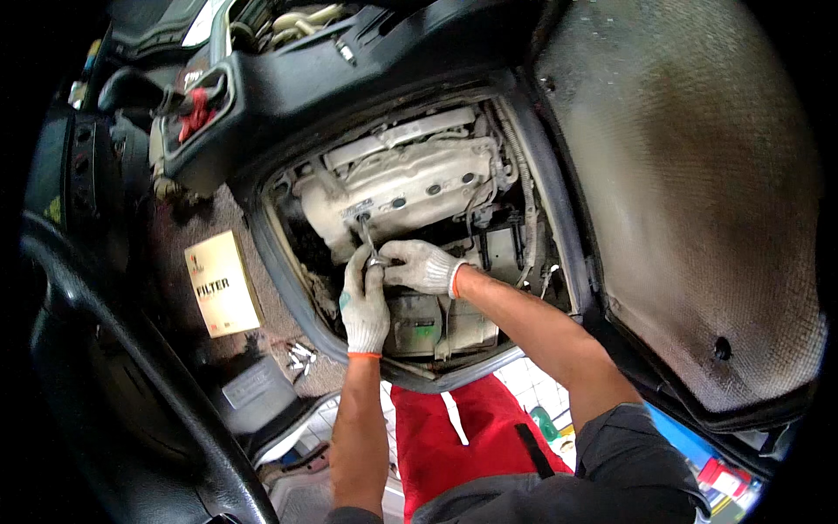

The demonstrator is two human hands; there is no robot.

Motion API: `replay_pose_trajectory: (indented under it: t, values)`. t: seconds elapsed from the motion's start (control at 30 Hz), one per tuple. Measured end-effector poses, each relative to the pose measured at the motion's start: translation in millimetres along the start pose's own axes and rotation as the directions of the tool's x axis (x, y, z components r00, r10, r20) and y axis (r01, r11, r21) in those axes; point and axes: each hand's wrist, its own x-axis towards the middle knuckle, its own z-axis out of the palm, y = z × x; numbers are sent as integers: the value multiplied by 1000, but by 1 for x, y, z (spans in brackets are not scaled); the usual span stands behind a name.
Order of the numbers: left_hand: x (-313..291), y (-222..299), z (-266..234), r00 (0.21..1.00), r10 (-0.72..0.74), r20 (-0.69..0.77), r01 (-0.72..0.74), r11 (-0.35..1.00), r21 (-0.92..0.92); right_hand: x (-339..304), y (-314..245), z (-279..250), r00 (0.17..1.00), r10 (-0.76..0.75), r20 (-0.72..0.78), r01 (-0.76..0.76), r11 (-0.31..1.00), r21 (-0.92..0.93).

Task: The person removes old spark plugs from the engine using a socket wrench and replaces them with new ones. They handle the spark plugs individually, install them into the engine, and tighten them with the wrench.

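My left hand (363, 301), in a white knit glove with an orange cuff, closes its fingers round the near end of a thin metal extension bar (369, 236). The bar slants down into the leftmost round hole of the engine's valve cover (410, 194). From the right, my right hand (421, 267), gloved the same way, pinches at the same near end, where a bit of shiny metal (377, 261) shows between the hands. Fingers cover most of that end. More dark round holes run along the cover to the right.
A yellow filter box (223, 284) lies on the carpet left of the engine bay, with several small spark plugs (301, 357) below it. The steering wheel (131, 349) is at the left. On the right stands a raised padded panel (681, 201). A black rubber-edged frame (281, 278) surrounds the opening.
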Motion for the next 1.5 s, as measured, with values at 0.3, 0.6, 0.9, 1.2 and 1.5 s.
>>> replay_pose_trajectory:
  t: [0.3,0.6,0.9,1.2,1.5]
  values:
    - [6,-9,5,993,89,-76,-70,973,219,21,-64,1,994,-87,61,96,502,-859]
    - [4,2,10,995,54,-83,-23,940,340,16,-52,1,1000,16,-24,-29,521,-853]
    - [5,-12,14,984,116,-137,-78,964,252,16,-43,11,947,288,-140,-318,798,-512]
    - [3,-17,16,972,94,-216,-74,992,100,24,-42,27,969,180,-168,-246,749,-615]
    - [-1,-19,12,963,168,-209,-113,961,250,35,-74,29,996,70,-52,-74,362,-929]
